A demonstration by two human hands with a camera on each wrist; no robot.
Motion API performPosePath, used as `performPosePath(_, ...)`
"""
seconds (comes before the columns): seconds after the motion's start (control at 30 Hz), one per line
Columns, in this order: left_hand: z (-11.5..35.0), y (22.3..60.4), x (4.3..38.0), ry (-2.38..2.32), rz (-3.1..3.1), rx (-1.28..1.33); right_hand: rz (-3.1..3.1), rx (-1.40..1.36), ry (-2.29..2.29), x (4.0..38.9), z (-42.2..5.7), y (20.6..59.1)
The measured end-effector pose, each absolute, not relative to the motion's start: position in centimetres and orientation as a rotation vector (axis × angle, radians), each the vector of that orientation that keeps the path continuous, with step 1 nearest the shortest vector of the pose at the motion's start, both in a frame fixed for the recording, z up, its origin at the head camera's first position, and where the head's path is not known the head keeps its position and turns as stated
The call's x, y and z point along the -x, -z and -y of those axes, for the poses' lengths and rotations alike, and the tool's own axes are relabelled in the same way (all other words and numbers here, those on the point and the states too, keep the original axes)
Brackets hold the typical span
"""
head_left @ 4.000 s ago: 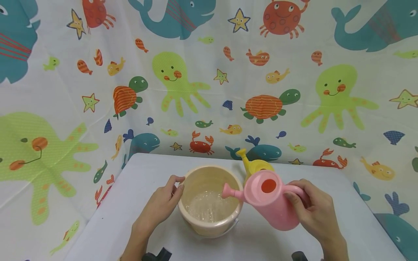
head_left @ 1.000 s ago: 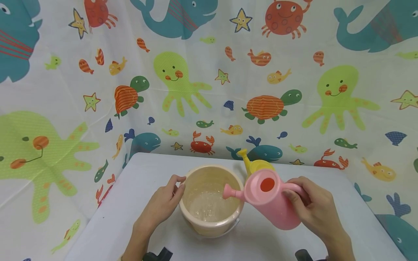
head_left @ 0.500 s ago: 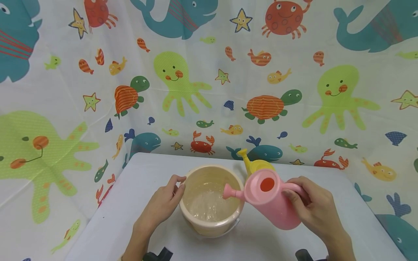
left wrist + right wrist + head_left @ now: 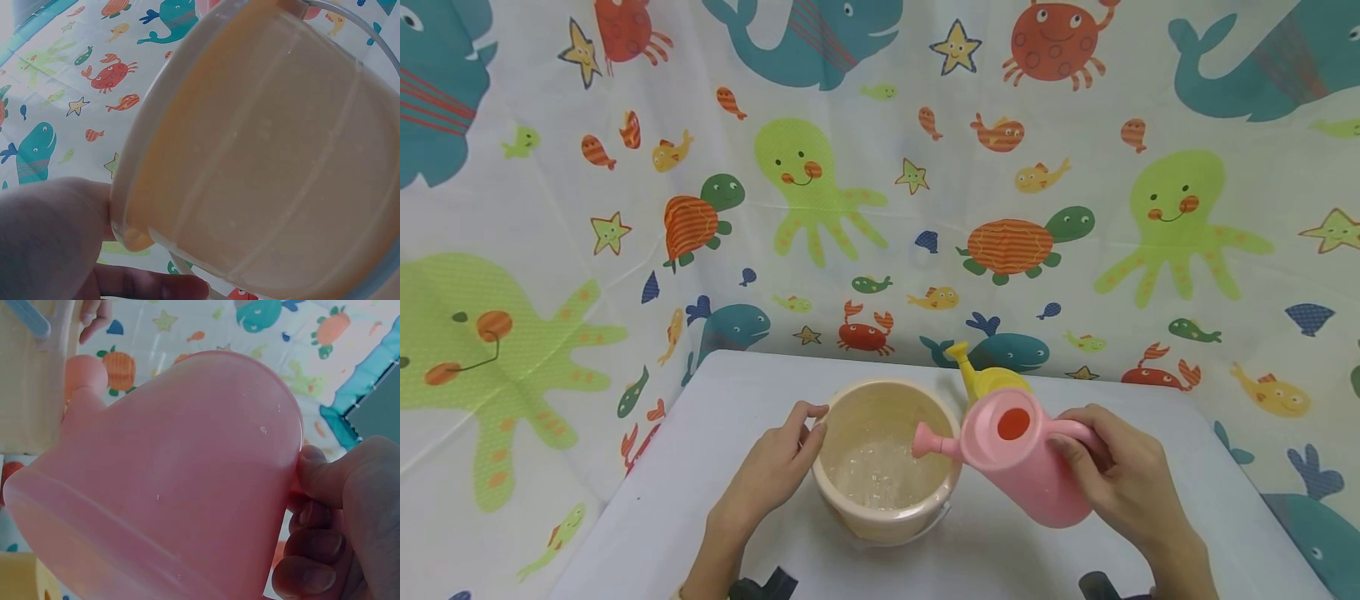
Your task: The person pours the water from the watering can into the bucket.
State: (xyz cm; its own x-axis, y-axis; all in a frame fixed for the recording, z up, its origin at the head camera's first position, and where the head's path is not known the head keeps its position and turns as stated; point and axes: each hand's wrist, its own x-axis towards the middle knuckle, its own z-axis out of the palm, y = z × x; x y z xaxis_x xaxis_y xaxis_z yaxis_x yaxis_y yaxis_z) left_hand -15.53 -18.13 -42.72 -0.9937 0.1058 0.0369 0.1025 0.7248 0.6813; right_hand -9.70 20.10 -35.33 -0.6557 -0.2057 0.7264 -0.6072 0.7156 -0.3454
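Observation:
In the head view, a cream bucket (image 4: 887,518) stands on the white table with rippling, bubbly water (image 4: 876,471) inside. My left hand (image 4: 775,467) holds its left rim, finger and thumb at the edge; the left wrist view shows the bucket's side (image 4: 269,150) close up. My right hand (image 4: 1120,471) grips the handle of a pink watering can (image 4: 1037,475). The can leans left, and its spout's rose (image 4: 924,440) hangs over the bucket's right side. In the right wrist view, fingers (image 4: 319,547) curl around the handle beside the can's body (image 4: 181,469).
Behind the pink can stands a yellow watering can (image 4: 992,382), partly hidden by it. The bucket's thin handle (image 4: 936,521) hangs down at its front right. A sea-animal printed curtain (image 4: 865,233) rises behind the table (image 4: 752,392) and along its sides.
The ripples and bubbles on the water in the bucket have shifted. Both hands, the bucket and the pink watering can keep nearly the same places.

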Motion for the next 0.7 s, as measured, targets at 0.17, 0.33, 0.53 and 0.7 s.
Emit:
performPosePath(0.17, 18.14, 42.73, 15.49, -1.151, -2.91, -0.168, 2.24, -0.624, -0.772, 9.73, -20.05, 35.24)
performPosePath(0.33, 18.14, 42.71, 15.5, -1.157, -2.899, -0.153, 2.241, -0.627, -0.759, 9.78, -20.0, 35.15)
performPosePath(0.53, 18.11, 42.74, 15.58, -1.156, -2.902, -0.155, 2.24, -0.629, -0.757, 9.8, -19.97, 35.11)
performPosePath(0.7, 18.11, 42.74, 15.58, -1.16, -2.899, -0.162, 2.237, -0.629, -0.75, 9.81, -19.91, 35.07)
